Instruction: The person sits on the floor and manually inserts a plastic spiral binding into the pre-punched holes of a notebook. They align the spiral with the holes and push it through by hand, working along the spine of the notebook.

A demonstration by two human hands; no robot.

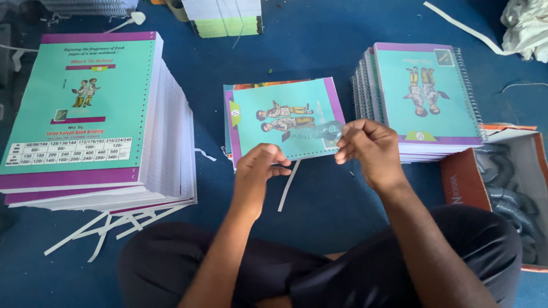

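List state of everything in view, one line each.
Left hand: curled, pinching one end of the spiral coil.
Right hand: pinching the coil's other end.
Spiral coil: held level over the notebook, not threaded in.
Middle notebook: flat, closed, unbound.
Left stack: punched, no spirals, leaning.
Right stack: spiral-bound, closed.
Cardboard box: open, coils inside.
Paper strips: loose on the floor.

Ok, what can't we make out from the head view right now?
- Spiral coil: motion-blurred between the right hand and left hand; its ends are unclear.
- Middle notebook: its near edge is hidden by both hands.
- Cardboard box: cut off by the right edge.
- Top stack: cropped by the top edge.
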